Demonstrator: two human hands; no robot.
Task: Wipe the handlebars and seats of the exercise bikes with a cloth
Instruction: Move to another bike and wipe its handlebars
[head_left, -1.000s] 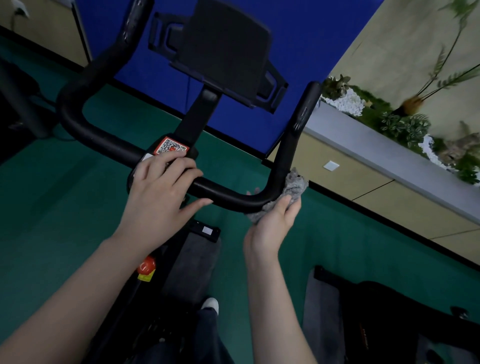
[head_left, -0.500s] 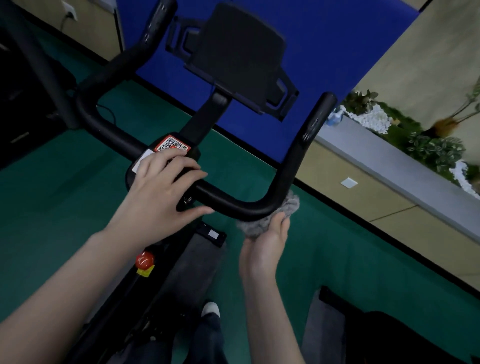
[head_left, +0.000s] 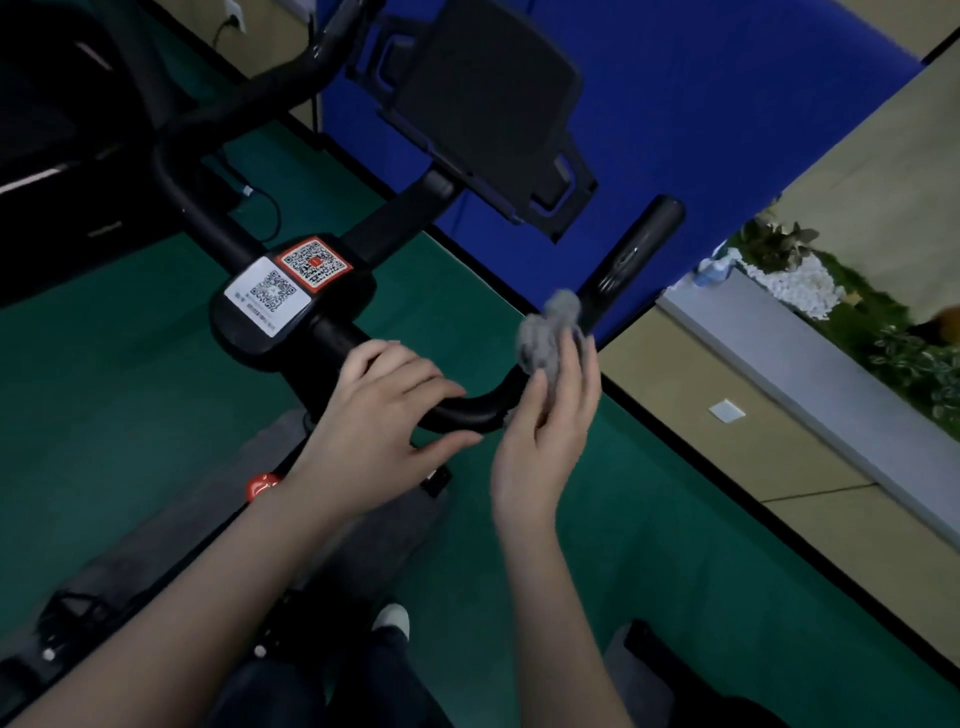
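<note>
A black exercise bike handlebar (head_left: 631, 260) curves across the middle of the view, with a centre block bearing two QR stickers (head_left: 291, 283) and a black tablet holder (head_left: 483, 98) above it. My left hand (head_left: 379, 431) rests on the lower bar just right of the centre block, fingers fairly straight over it. My right hand (head_left: 545, 431) holds a crumpled grey cloth (head_left: 548, 332) against the right bend of the bar, where the bar turns upward. The bike's seat is not in view.
Green floor surrounds the bike. A blue panel (head_left: 701, 104) stands behind the handlebar. At the right runs a grey ledge (head_left: 810, 374) with plants and white stones. A red knob (head_left: 262, 483) sits on the frame below. A dark machine stands at the far left.
My left hand slid right along the bar, off the centre block, uncovering the stickers. My right hand came up from under the bend with the cloth to the rising right arm.
</note>
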